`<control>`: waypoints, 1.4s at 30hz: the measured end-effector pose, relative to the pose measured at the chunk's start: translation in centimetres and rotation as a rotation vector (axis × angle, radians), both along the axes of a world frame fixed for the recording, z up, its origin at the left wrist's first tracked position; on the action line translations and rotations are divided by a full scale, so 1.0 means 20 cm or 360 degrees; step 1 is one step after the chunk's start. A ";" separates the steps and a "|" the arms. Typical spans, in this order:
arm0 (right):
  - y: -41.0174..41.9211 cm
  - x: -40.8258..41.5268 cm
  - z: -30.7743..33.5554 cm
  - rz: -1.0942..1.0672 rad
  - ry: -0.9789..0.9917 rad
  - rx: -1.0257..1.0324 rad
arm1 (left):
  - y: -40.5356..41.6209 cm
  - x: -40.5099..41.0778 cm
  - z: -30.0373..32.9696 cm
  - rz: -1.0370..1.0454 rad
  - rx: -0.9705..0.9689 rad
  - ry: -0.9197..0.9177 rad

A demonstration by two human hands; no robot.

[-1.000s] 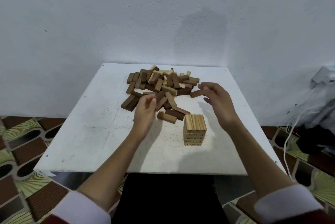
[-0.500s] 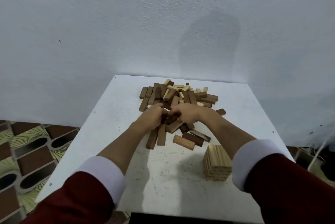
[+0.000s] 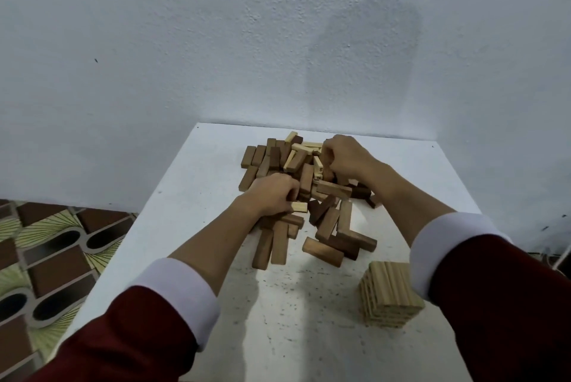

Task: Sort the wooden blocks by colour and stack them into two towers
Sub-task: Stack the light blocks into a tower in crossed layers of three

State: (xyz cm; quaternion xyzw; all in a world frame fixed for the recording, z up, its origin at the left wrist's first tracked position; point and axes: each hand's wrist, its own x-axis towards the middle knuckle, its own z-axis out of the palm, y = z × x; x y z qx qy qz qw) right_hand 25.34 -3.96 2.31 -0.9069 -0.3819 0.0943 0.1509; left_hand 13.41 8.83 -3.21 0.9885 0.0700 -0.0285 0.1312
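Observation:
A loose pile of wooden blocks point(image 3: 309, 190), dark brown mixed with pale ones, lies at the far middle of the white table point(image 3: 191, 227). A short tower of pale blocks point(image 3: 390, 293) stands near the front right, partly behind my right sleeve. My left hand point(image 3: 273, 196) is in the pile's near left side, fingers curled round a pale block point(image 3: 299, 206). My right hand point(image 3: 343, 157) is at the pile's far right with its fingers curled down among the blocks; what it holds is hidden.
A plain white wall point(image 3: 216, 41) rises right behind the table. Patterned brown and green floor tiles point(image 3: 46, 251) show to the left, below the table's left edge. Several dark blocks point(image 3: 323, 251) lie scattered in front of the pile.
My right hand has moved from the pile's middle to its far right. My left hand now grips a pale block. The camera has come closer to the table.

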 end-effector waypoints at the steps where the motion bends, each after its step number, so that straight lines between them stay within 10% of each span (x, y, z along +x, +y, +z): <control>1: 0.01 0.01 -0.01 0.0046 -0.0011 -0.0015 | 0.00 0.00 0.00 0.0035 -0.0064 -0.0027; 20: 0.19 -0.08 -0.15 0.0025 -0.0481 -0.0713 | -0.02 -0.04 -0.09 0.0394 -0.0989 -0.0692; 42: 0.16 -0.02 -0.17 -0.0173 -0.0210 -0.0487 | -0.07 -0.17 -0.10 0.0616 -0.1429 -0.0926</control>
